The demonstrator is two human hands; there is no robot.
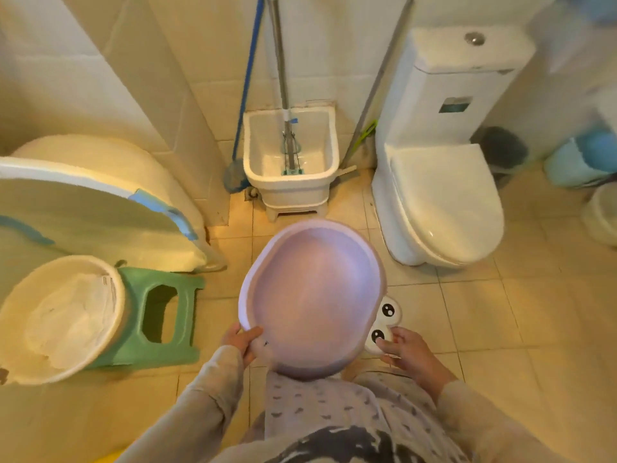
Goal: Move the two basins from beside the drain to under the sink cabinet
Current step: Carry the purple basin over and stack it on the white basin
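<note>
A lilac oval basin is held tilted above the tiled floor in the middle of the view, its inside facing me. My left hand grips its near-left rim. From under its right edge pokes a white tab with two cartoon eyes, which looks like part of a second basin stacked beneath; the rest of that basin is hidden. My right hand holds this eyed tab, thumb on top.
A white round basin with cloth rests on a green stool at left, below a leaning baby tub. A mop sink and toilet stand ahead. Blue bins sit far right.
</note>
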